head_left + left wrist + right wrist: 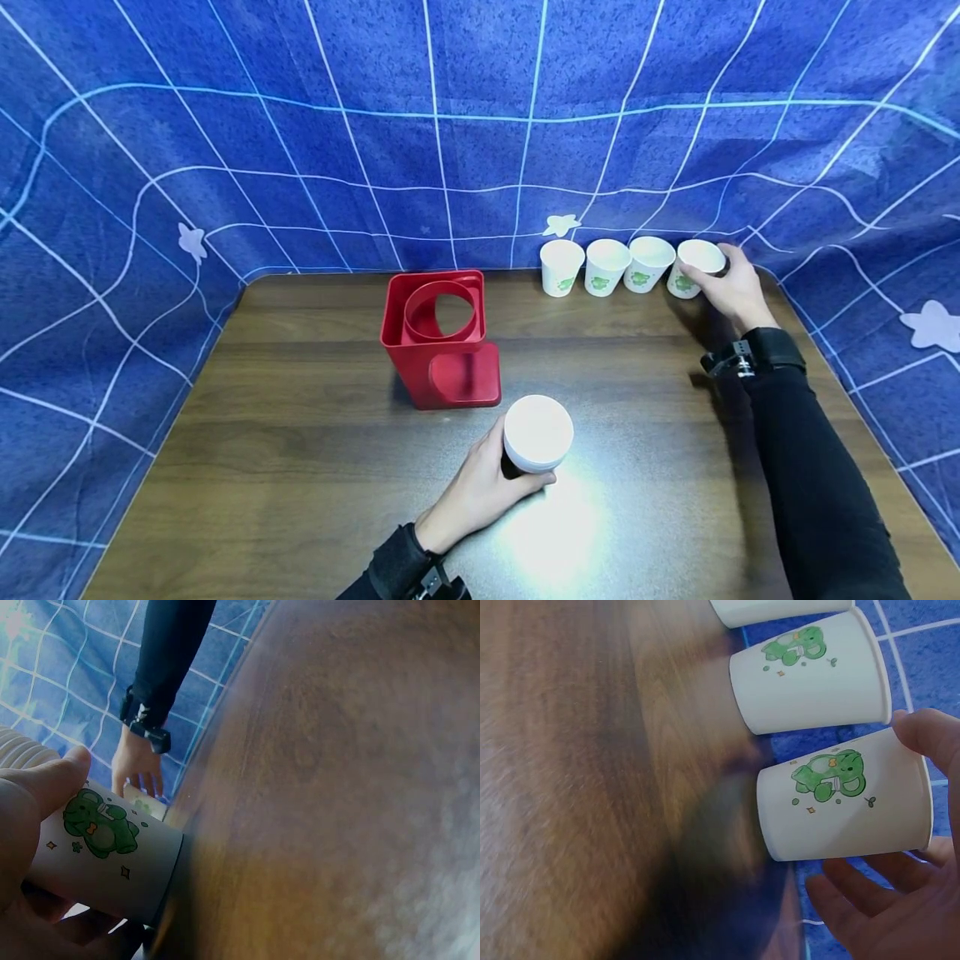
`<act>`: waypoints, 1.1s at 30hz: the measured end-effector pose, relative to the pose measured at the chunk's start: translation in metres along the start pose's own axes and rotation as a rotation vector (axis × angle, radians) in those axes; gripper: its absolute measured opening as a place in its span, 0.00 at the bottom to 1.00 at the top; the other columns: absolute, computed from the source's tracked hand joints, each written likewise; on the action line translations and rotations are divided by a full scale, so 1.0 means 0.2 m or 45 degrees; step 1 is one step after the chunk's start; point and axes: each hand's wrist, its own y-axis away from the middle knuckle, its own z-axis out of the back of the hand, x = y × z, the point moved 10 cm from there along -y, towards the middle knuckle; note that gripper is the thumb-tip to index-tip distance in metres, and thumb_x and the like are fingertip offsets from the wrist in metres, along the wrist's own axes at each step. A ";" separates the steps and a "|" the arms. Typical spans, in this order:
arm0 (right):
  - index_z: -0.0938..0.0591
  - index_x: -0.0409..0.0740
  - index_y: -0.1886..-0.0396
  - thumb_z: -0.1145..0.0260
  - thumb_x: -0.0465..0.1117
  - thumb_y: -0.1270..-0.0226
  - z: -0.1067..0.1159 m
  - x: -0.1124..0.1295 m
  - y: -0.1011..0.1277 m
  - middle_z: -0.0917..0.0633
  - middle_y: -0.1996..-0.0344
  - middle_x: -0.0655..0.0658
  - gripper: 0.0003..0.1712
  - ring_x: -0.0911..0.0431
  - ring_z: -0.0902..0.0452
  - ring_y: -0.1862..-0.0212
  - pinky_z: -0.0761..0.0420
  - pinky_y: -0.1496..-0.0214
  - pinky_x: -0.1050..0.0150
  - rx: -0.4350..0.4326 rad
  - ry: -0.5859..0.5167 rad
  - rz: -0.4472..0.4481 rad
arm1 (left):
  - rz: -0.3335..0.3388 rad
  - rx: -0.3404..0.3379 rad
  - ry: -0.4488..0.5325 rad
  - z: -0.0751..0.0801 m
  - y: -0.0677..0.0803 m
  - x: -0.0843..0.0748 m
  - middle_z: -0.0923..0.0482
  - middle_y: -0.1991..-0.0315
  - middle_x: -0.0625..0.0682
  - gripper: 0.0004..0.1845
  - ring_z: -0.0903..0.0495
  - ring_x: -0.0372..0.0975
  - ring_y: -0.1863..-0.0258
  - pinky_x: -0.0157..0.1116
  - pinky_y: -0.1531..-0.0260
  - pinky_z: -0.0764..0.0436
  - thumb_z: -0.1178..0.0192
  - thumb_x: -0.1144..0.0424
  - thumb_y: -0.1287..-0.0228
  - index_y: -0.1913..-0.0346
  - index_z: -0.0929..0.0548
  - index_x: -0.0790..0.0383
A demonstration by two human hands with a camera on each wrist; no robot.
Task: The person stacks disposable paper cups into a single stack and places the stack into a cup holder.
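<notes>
Stack of cups [537, 434] near table [300, 467] front edge, gripped by left hand [480, 492]. Rightmost cup [693, 267] of four-cup row [600, 267] at back right corner, empty, right hand [737, 287] curled round. Red holder [442, 337] mid-table, ring empty.

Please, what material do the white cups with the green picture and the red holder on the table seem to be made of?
The white cups look like matte paper: thin walls, a rolled rim and a printed green frog, as on the cup at the right hand's fingers. The red holder seems to be moulded plastic, smooth and slightly glossy in one even colour. The table shows brown wood grain; it may be laminate.
</notes>
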 end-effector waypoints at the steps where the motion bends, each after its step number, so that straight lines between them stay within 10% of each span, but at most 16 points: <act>1: 0.44 0.31 0.21 0.33 0.62 0.32 0.01 0.00 0.01 0.35 0.26 0.25 0.55 0.32 0.39 0.27 0.39 0.25 0.38 0.001 0.006 0.001 | 0.004 0.002 0.002 0.00 0.00 0.00 0.23 0.33 0.44 0.49 0.23 0.35 0.35 0.47 0.31 0.25 0.22 0.47 0.45 0.23 0.37 0.51; 11: 0.39 0.34 0.22 0.31 0.59 0.32 0.09 0.11 0.20 0.28 0.31 0.26 0.51 0.38 0.30 0.35 0.30 0.36 0.50 -0.038 0.024 0.096 | 0.048 0.005 -0.008 0.01 0.00 0.00 0.23 0.33 0.46 0.50 0.23 0.36 0.35 0.48 0.31 0.26 0.22 0.48 0.45 0.23 0.37 0.53; 20: 0.31 0.36 0.28 0.25 0.46 0.35 0.11 0.28 0.43 0.22 0.44 0.40 0.42 0.77 0.28 0.58 0.28 0.56 0.84 -0.067 -0.089 0.246 | 0.053 0.016 0.004 0.00 -0.01 0.00 0.23 0.33 0.46 0.50 0.23 0.36 0.35 0.49 0.31 0.26 0.22 0.49 0.45 0.23 0.38 0.53; 33: 0.28 0.44 0.28 0.22 0.37 0.40 0.07 0.58 0.71 0.18 0.46 0.45 0.40 0.73 0.22 0.53 0.24 0.52 0.82 -0.002 -0.201 0.402 | 0.034 0.002 -0.030 0.00 -0.01 0.00 0.23 0.33 0.48 0.50 0.23 0.37 0.34 0.49 0.31 0.26 0.21 0.49 0.45 0.23 0.37 0.54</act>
